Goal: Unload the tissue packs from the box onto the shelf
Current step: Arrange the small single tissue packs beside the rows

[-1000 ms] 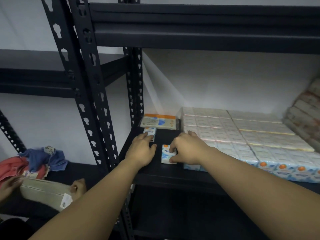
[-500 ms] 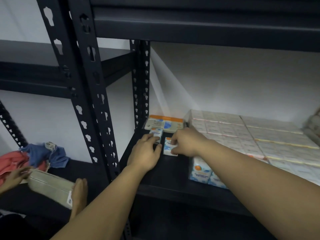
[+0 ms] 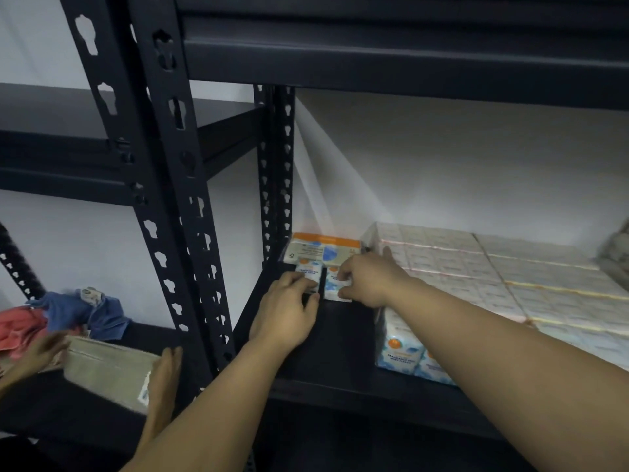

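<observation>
Two small tissue packs (image 3: 321, 279) side by side on the shelf (image 3: 340, 338), before a larger pack (image 3: 323, 246), left of the stacked packs (image 3: 476, 277).

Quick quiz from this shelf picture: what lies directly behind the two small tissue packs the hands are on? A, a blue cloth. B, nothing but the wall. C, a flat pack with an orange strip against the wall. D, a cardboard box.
C: behind the two small tissue packs under the left hand and right hand, a flat pack with an orange strip lies at the wall.

hands (image 3: 287, 306) on tissue packs (image 3: 335, 284), shelf (image 3: 340, 338)
</observation>
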`<state>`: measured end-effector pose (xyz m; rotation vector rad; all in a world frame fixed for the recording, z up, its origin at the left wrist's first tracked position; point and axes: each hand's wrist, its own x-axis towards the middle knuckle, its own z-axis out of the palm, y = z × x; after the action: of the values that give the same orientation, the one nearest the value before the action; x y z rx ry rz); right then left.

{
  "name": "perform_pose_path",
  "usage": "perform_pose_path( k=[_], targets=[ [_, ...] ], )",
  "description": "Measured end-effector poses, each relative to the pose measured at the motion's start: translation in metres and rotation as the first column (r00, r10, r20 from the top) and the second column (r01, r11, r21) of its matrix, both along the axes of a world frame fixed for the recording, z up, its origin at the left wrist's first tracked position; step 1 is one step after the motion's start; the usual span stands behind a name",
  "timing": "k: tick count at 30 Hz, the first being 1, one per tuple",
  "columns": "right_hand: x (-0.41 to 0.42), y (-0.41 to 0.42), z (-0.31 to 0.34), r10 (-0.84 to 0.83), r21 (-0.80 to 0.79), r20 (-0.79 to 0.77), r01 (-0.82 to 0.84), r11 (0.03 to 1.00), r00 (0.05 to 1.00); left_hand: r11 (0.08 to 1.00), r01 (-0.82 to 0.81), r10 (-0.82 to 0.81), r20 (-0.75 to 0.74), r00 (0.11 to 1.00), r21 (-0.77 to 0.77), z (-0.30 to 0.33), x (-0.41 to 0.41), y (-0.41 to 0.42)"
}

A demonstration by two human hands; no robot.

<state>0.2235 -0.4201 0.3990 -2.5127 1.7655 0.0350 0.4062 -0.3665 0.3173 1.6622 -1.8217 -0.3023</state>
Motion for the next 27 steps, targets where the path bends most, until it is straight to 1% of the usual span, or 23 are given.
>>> perform_pose_path(
  k=[8, 20, 22, 24, 26, 27],
  targets=[
    [0.002, -0.003, -0.001, 0.019, -0.026, -0.009, -0.020, 0.999, 1.000, 1.000, 0.012, -0.012, -0.021, 1.000, -0.029, -0.001, 0.001, 0.001],
    [0.000, -0.007, -0.005, 0.065, -0.046, 0.058, -0.063, 0.997, 0.996, 0.999, 0.020, -0.023, -0.058, 0.998, -0.050, -0.003, 0.002, -0.001],
    [0.000, -0.002, -0.002, 0.059, -0.031, 0.104, -0.057, 0.998, 0.993, 0.999, 0.020, -0.023, -0.066, 0.998, -0.049, -0.004, 0.002, 0.000],
    [-0.004, 0.006, 0.005, 0.035, -0.033, 0.232, -0.029, 0.999, 0.972, 0.999, 0.015, -0.018, -0.064, 0.998, -0.052, -0.003, 0.001, 0.000],
    [-0.015, 0.018, 0.015, -0.001, -0.065, 0.370, 0.026, 0.998, 0.929, 0.998, 0.007, -0.010, -0.053, 0.999, -0.063, -0.003, 0.001, 0.001],
    [-0.022, 0.026, 0.019, -0.011, -0.089, 0.400, 0.051, 0.995, 0.917, 0.998, 0.004, -0.007, -0.044, 0.999, -0.067, -0.002, 0.001, 0.002]
  ],
)
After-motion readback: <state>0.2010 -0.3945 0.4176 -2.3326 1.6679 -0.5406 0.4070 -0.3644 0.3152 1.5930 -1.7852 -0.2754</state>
